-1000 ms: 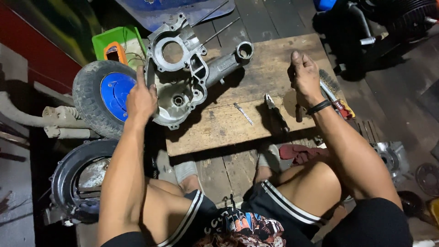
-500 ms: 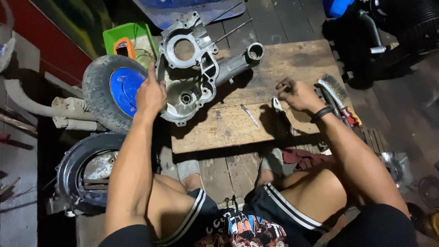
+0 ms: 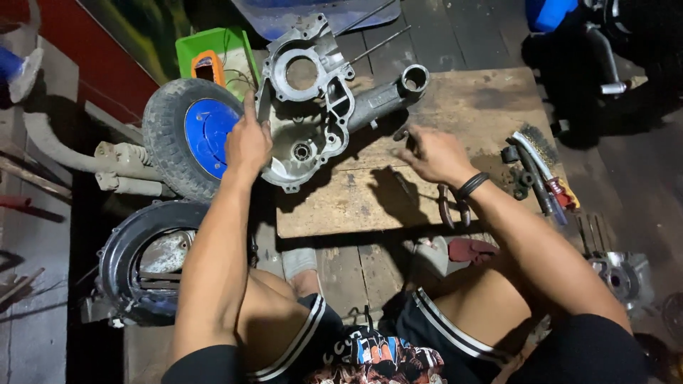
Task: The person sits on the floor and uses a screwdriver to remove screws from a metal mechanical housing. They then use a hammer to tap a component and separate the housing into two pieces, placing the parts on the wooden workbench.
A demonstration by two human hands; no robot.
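The fingers (image 3: 250, 117) of the left hand (image 3: 247, 144) are closed on the left edge of the big grey metal engine case (image 3: 313, 107). The thumb points up along that edge. The case lies on the wooden bench (image 3: 455, 107). Its long arm, a thick tube (image 3: 388, 99), sticks out to the right and up, away from the left hand.

The fingers (image 3: 407, 134) of the right hand (image 3: 435, 155) are spread and half bent. They hover just below the tube. I cannot tell if they hold something small. They do not touch the case.

So the case sits between the two hands. The left hand is on it, and the right hand is near its tube end. The case runs from lower left to upper right.

Left of the case stands a small tyre with a blue hub (image 3: 191, 136). Right of the case, well apart, lie a wire brush (image 3: 535, 146) and some dark tools. Just below the right wrist, a pair of pliers (image 3: 449, 206) rests on the bench.
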